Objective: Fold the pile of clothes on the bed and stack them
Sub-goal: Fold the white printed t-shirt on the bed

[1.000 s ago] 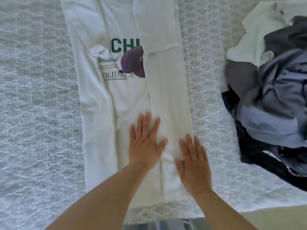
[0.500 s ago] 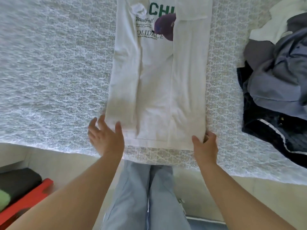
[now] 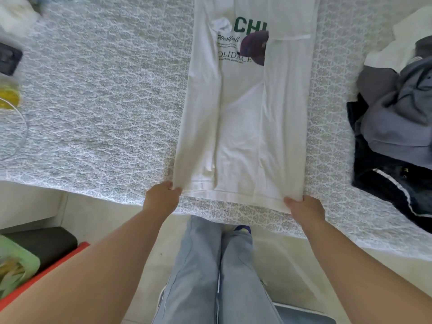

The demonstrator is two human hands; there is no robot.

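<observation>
Cotton dominates the head view: a white T-shirt (image 3: 245, 127) lies flat on the bed (image 3: 105, 94), running from the picture's centre toward 12 o'clock, both long sides folded inward so that only part of its print shows, green letters "CHI" above a purple cap. The hem lies at the near edge of the patterned bedspread. The left hand (image 3: 162, 197) pinches the hem corner at 7 o'clock of the shirt, thumb on top and fingers curled under the cloth. The right hand (image 3: 304, 208) grips the opposite hem corner at 5 o'clock of the shirt in the same way, fingers hidden beneath the fabric. At 3 o'clock of the shirt, well apart from it, sits the pile of clothes (image 3: 395, 118): grey, blue-grey, dark navy and white pieces heaped together. The person's light blue jeans (image 3: 210, 272) fill the picture's 6 o'clock. At 8 o'clock, on the floor, a green basket (image 3: 16, 263) rests on a red tray (image 3: 46, 277).
</observation>
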